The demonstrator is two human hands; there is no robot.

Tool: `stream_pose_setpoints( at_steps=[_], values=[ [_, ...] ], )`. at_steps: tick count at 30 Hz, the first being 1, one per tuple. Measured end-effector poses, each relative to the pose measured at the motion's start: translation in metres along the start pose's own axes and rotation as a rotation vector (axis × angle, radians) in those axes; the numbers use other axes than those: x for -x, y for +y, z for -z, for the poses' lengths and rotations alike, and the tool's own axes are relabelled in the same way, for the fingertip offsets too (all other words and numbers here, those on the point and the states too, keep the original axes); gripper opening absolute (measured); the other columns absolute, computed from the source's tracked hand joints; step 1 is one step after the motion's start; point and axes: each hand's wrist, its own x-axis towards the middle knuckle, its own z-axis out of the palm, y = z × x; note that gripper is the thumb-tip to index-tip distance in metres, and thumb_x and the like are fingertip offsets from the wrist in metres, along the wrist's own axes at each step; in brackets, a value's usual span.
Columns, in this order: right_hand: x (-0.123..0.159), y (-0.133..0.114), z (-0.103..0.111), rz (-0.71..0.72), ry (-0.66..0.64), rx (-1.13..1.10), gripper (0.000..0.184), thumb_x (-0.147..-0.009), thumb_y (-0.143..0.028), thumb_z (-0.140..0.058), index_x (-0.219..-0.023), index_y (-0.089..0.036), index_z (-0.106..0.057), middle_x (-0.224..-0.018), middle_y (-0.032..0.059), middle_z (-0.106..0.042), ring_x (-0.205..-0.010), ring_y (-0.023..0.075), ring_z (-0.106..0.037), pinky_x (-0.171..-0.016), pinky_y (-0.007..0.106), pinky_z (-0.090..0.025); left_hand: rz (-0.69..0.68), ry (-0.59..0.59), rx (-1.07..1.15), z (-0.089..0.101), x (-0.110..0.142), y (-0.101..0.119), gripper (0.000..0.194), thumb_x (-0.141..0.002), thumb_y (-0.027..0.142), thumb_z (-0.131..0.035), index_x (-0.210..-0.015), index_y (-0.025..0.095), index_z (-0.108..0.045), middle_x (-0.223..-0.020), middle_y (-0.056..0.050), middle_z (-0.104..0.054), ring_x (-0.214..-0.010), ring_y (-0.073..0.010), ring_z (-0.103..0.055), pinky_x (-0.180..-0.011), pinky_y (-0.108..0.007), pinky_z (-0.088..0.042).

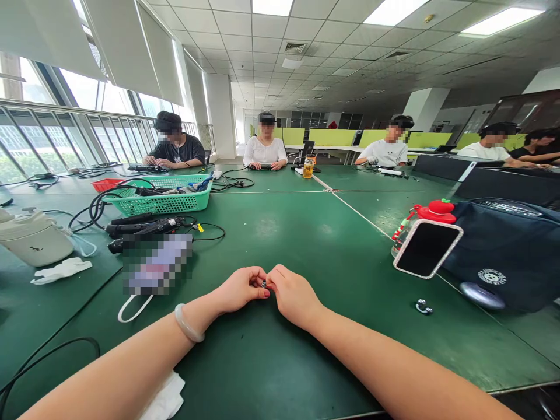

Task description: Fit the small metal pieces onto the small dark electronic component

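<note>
My left hand (242,290) and my right hand (292,294) meet above the middle of the green table (332,356). Between their fingertips is a small dark shiny piece (263,284), mostly covered by the fingers. Its kind does not show. Left thumb and fingers pinch it from one side, while the closed fingers of the right hand touch it from the other. To the right lies a small dark object with rounded, shiny ends, resembling a clip-on earbud (423,307). A smooth dark oval case (482,296) rests near it, against a navy bag (507,251).
A phone (429,248) leans against a red-capped bottle (437,211) at right. On the left are a blurred-out device (160,265), black handheld devices (144,230), cables, a green basket (161,201) and a white jug-like container (35,239). Several people sit around the table.
</note>
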Motion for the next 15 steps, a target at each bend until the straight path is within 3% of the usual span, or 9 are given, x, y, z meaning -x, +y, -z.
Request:
stream_pose_setpoints(
  at_steps=[15],
  values=[
    [0.0006,0.0020,0.0004,-0.006,0.007,0.028,0.012,-0.086,-0.014,-0.041,-0.081,-0.018,-0.051,-0.082,0.0017,-0.052,-0.066,0.0108,-0.047,-0.057,0.023,-0.032,0.002,-0.010,0.000,0.0007,-0.0005,-0.0021,0.019,-0.063,0.023,-0.065,-0.078,0.016,-0.056,-0.071,0.002,-0.056,-0.068,-0.0109,-0.050,-0.066,-0.024,-0.041]
  ],
)
